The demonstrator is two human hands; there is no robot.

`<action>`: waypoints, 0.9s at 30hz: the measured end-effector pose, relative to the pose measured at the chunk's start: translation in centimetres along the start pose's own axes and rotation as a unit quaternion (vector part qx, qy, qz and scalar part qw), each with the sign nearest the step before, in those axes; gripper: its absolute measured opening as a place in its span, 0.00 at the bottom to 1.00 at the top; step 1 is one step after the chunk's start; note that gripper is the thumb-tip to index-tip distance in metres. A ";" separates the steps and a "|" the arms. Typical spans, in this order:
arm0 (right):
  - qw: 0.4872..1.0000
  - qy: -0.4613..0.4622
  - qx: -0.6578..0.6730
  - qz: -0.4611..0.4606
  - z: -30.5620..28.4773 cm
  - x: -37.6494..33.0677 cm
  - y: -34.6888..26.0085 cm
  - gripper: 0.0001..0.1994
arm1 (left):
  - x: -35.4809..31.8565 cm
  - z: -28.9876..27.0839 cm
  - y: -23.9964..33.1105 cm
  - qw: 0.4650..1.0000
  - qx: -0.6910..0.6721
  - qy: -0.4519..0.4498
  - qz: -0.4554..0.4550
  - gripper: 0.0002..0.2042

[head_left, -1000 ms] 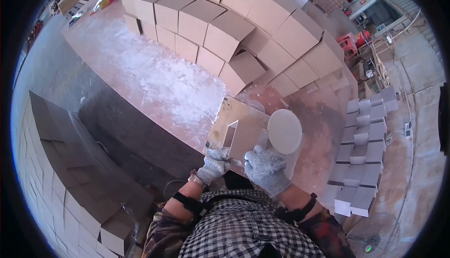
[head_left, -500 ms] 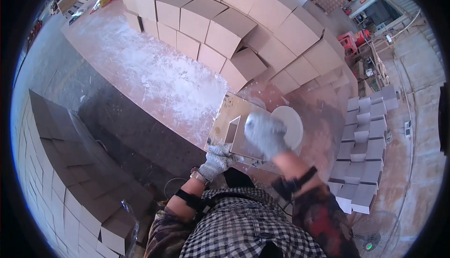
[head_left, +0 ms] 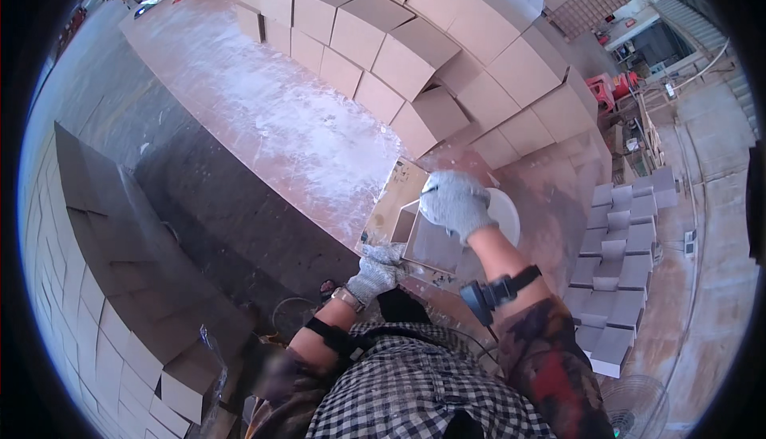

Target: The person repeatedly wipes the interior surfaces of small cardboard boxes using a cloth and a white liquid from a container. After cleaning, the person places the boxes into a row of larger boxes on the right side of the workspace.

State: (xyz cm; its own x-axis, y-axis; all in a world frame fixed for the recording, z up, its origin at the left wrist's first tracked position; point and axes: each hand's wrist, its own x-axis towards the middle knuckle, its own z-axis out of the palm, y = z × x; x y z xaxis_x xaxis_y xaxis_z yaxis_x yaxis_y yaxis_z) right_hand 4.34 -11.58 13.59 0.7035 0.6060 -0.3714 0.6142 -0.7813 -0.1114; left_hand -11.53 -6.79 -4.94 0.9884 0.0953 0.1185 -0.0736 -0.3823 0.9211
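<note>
A small grey-topped cardboard box (head_left: 435, 246), its left end open, lies on a stained wooden board (head_left: 389, 198). My left hand (head_left: 377, 271), in a grey knit glove, grips the box's near left corner. Over the far part of the box is my right hand (head_left: 456, 206), also gloved, with its fingers curled closed. A thin dark line shows at its fingers, but what they hold is hidden. Partly behind the right wrist is a round white lid or tub (head_left: 507, 217).
Stacked tan boxes (head_left: 399, 56) rise on the far side of the powder-smeared reddish table (head_left: 279, 120). More boxes stand at left (head_left: 120, 279). Rows of grey-topped boxes (head_left: 606, 271) sit at right. A fan (head_left: 634, 407) is at lower right.
My right hand, blurred earlier, is now sharp and slightly farther away over the box. My left hand stays at the box corner. The whole view has shifted slightly.
</note>
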 end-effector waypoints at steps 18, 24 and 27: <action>0.902 0.168 -0.242 -0.314 5.9 -2.4 -1.1 0.11 | -0.7 0.7 -2.2 0.999 -0.024 0.047 0.001 0.18; 0.974 0.090 -0.158 -0.134 3.7 2.5 4.9 0.12 | 0.4 -0.2 1.0 0.998 -0.036 -0.042 -0.032 0.19; 0.984 0.126 -0.057 -0.113 5.8 -2.5 1.1 0.14 | -0.7 0.3 -1.0 0.986 -0.160 0.032 0.030 0.18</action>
State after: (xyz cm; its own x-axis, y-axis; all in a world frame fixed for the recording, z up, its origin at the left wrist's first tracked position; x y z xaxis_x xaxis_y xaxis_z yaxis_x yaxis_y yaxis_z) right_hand 1.18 -14.80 9.07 0.6018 0.7915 -0.1066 0.7911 -0.6091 -0.0557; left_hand -12.09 -6.71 -6.05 0.9714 0.1424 0.1902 -0.1803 -0.0794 0.9804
